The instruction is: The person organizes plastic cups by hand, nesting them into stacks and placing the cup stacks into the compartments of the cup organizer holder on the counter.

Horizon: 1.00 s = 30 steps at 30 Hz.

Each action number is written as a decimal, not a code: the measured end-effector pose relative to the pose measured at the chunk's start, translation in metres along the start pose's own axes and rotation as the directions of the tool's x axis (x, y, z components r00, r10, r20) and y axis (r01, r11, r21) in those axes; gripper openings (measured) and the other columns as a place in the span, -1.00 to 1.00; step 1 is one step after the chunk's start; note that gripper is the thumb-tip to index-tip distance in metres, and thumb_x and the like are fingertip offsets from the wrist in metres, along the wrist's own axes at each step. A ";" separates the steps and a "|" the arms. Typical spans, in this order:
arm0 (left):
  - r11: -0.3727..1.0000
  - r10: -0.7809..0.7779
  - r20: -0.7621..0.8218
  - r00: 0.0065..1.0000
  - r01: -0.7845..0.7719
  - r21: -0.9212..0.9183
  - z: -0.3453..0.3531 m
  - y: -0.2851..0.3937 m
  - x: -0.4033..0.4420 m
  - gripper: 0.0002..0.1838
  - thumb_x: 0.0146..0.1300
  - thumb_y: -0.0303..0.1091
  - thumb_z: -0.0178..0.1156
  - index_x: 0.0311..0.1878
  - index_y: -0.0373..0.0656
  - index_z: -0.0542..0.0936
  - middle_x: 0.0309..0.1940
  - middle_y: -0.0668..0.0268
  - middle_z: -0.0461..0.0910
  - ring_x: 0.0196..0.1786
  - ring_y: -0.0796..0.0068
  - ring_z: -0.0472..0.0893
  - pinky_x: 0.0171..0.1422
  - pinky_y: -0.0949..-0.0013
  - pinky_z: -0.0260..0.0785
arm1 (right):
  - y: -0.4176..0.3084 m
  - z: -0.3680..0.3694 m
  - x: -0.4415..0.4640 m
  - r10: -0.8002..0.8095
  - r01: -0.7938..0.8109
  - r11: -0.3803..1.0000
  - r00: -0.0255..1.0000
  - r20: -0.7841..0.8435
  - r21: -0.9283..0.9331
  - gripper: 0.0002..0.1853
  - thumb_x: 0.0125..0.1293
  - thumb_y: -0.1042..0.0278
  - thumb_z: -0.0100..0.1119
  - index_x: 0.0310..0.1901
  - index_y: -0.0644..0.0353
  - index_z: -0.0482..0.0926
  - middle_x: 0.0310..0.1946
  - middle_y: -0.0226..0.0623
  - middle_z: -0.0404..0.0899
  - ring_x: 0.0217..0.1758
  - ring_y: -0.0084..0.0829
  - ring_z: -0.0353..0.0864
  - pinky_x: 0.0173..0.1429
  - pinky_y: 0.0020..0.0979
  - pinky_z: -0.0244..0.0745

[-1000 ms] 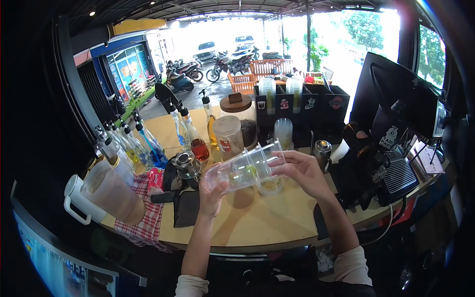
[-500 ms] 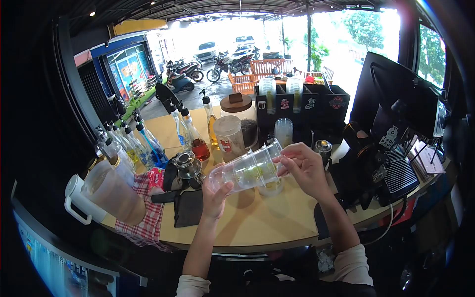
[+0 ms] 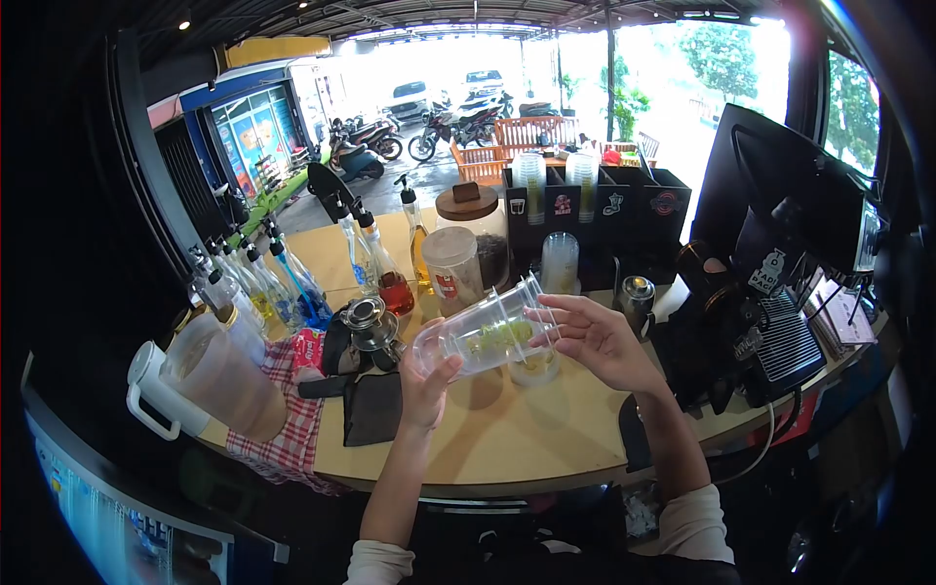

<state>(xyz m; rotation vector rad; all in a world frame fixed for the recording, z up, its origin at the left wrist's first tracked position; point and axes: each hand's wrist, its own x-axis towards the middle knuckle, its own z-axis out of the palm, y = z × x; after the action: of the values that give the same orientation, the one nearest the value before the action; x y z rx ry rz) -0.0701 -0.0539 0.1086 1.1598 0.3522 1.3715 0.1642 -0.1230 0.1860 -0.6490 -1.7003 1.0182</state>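
Nested clear plastic cups [image 3: 478,336] with a green print lie tilted sideways above the counter, their mouths towards the right. My left hand [image 3: 426,385] is wrapped round the base end. At the mouth end, my right hand [image 3: 600,341] has its fingers stretched out and apart, with the fingertips against or just beside the rim; contact is hard to tell. Below and behind them another clear cup [image 3: 534,370] stands on the counter, partly hidden. A short stack of clear cups [image 3: 561,261] stands farther back.
On the wooden counter [image 3: 478,458], pump bottles [image 3: 395,291], lidded jars [image 3: 451,265] and a metal pot [image 3: 370,327] stand left and behind. A pitcher [image 3: 219,375] sits on a checked cloth [image 3: 304,419]. The black cup organiser [image 3: 624,219] is behind; a coffee machine [image 3: 721,331] stands right.
The cup at the mouth end has slid deeper into the other, so the two rims sit closer together. My right hand's fingers have opened from a pinch. My left hand stays nearly still.
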 end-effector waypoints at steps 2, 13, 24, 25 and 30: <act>0.998 0.043 -0.002 0.999 -0.042 0.042 0.001 -0.001 0.000 -0.34 0.03 -0.40 0.32 0.19 -0.34 0.26 0.03 0.17 0.40 0.11 0.42 0.42 0.17 0.34 0.35 | 0.002 0.000 0.000 -0.003 0.003 1.000 1.000 -0.003 0.008 -0.49 0.23 0.74 -0.08 0.25 0.35 0.20 0.20 -0.11 0.32 0.07 -0.33 0.52 0.15 -0.40 0.41; 0.989 0.081 -0.041 0.996 -0.076 0.129 0.002 -0.005 -0.001 -0.33 -0.04 -0.37 0.38 0.16 -0.30 0.32 0.01 0.19 0.42 0.10 0.44 0.41 0.21 0.38 0.27 | 0.011 0.005 -0.002 -0.014 0.015 1.000 0.998 -0.055 0.018 -0.48 0.23 0.71 -0.02 0.25 0.34 0.21 0.14 -0.15 0.37 0.03 -0.38 0.54 0.12 -0.45 0.42; 0.503 0.302 0.427 0.852 -0.523 0.688 -0.004 0.004 0.007 -0.15 -0.19 -0.30 0.49 0.21 -0.11 0.25 0.19 0.09 0.30 0.22 0.14 0.37 0.23 0.16 0.31 | 0.013 0.009 -0.007 -0.018 0.029 0.998 0.980 -0.199 0.049 -0.61 0.23 0.65 0.03 0.10 0.37 0.28 -0.04 -0.07 0.48 -0.07 -0.36 0.59 0.00 -0.45 0.55; 0.423 0.331 0.468 0.819 -0.572 0.703 -0.005 0.003 0.009 -0.13 -0.20 -0.29 0.49 0.23 -0.09 0.24 0.21 0.10 0.27 0.22 0.12 0.35 0.24 0.13 0.30 | 0.012 0.010 -0.008 -0.018 0.028 0.998 0.980 -0.200 0.049 -0.61 0.23 0.65 0.03 0.10 0.37 0.28 -0.04 -0.07 0.48 -0.07 -0.36 0.59 0.00 -0.45 0.55; 0.350 0.376 0.499 0.781 -0.618 0.704 -0.002 0.000 0.007 -0.07 -0.17 -0.24 0.48 0.28 -0.09 0.17 0.23 0.08 0.23 0.24 0.11 0.33 0.25 0.13 0.28 | 0.011 0.013 -0.008 -0.003 0.024 0.997 0.967 -0.254 0.079 -0.61 0.23 0.65 0.03 0.10 0.38 0.27 -0.05 -0.08 0.48 -0.09 -0.35 0.60 -0.01 -0.46 0.56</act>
<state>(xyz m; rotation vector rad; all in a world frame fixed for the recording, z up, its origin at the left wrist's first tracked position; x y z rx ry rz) -0.0700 -0.0469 0.1102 2.4439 0.5314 1.5825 0.1547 -0.1277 0.1705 -0.6833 -1.4310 0.9466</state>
